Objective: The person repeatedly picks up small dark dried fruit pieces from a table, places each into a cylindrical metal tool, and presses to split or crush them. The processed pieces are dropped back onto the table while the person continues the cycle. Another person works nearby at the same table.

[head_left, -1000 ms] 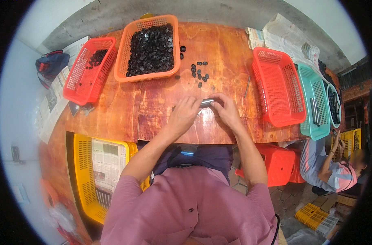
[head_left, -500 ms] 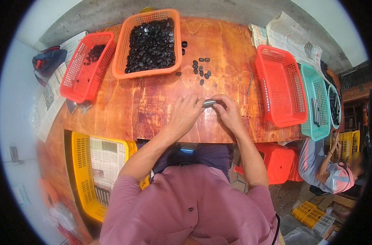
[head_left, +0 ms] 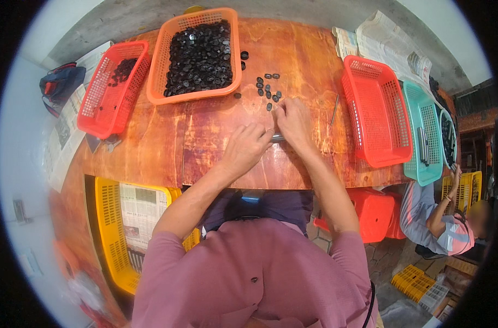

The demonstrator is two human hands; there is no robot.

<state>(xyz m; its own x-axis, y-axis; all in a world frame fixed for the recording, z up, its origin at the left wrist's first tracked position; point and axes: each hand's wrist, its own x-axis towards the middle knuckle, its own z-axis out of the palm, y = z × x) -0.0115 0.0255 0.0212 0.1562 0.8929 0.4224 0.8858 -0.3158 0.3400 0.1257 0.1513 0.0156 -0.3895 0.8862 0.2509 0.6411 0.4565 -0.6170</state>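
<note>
Well, one dark metal tube (head_left: 278,138) sits at the middle of the frame, pinched at its left end by the fingers of my left hand (head_left: 244,146). My right hand (head_left: 293,123) reaches just above it, fingers bent close together; I cannot tell whether they pinch anything. Just beyond their tips, ten small black pieces (head_left: 261,92) lie scattered; three more lie nearer the orange basket (head_left: 156,76), one below its right corner and two along its right side. Far too many to count are heaped inside that basket. At upper left stands one red basket (head_left: 104,127) with a small pile of dark pieces.

Below the tube, a strip of table (head_left: 270,175) separates it from the front edge. To the right, wood gives me sideways room up to a second red basket (head_left: 382,156), with one thin rod (head_left: 334,109) lying in that stretch. Past it, one teal basket (head_left: 423,175) holds a few tubes (head_left: 422,146), near the table's right end.
</note>
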